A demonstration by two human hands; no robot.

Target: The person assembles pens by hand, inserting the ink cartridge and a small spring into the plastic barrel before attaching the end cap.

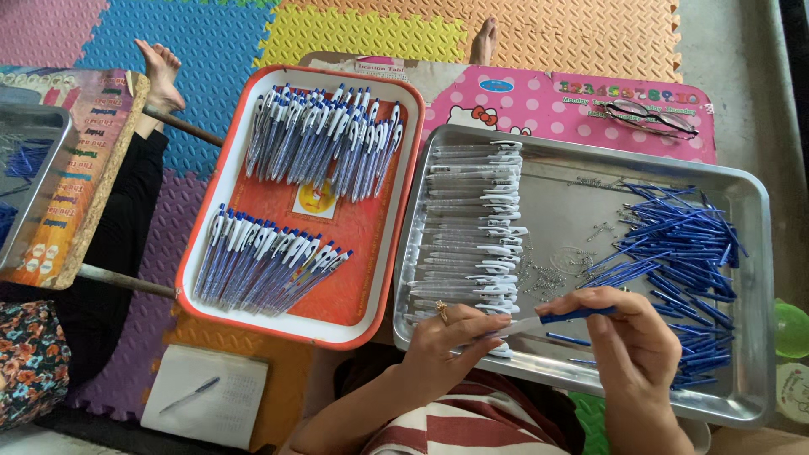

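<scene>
Refill [577, 315] between pinching hands (both curled)

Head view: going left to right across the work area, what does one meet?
Grey metal tray at the left edge → notepad with a pen → red tray of assembled blue pens → row of white pen barrels → heap of blue refills → green ball.
</scene>
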